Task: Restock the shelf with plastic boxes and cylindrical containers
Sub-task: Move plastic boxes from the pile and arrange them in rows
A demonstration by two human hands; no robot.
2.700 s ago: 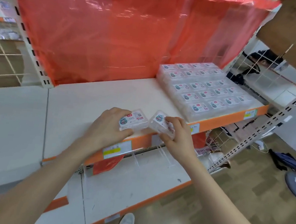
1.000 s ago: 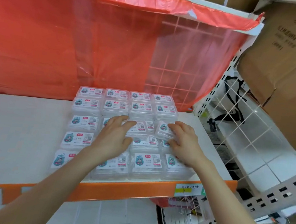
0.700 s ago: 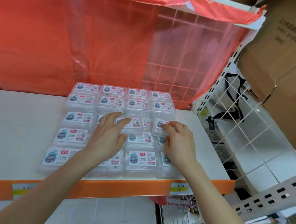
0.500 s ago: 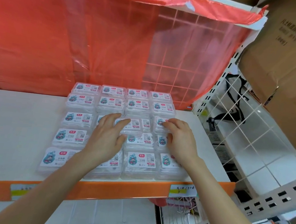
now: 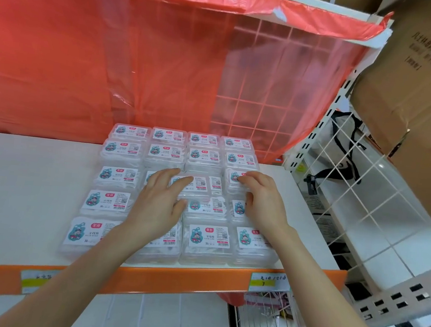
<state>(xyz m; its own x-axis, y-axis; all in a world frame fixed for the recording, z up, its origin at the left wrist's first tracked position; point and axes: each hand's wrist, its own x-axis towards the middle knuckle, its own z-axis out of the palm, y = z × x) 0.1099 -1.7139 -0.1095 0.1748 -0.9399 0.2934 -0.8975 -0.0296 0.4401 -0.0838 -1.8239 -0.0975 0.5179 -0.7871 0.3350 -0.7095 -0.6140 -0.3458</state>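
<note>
Atop the box stack [image 5: 209,240], left hand [image 5: 156,205] lies spread, right hand [image 5: 263,203] pinches a box [image 5: 232,178] (seemingly light, rigid, slick: grip sides).

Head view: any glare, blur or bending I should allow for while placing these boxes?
Head view: sharp and evenly lit, no hard shadows, labels on the front boxes readable; pale sheen only on the red plastic sheet; wide-angle bending slants the side post; the right hand covers part of the box it grips.
</note>
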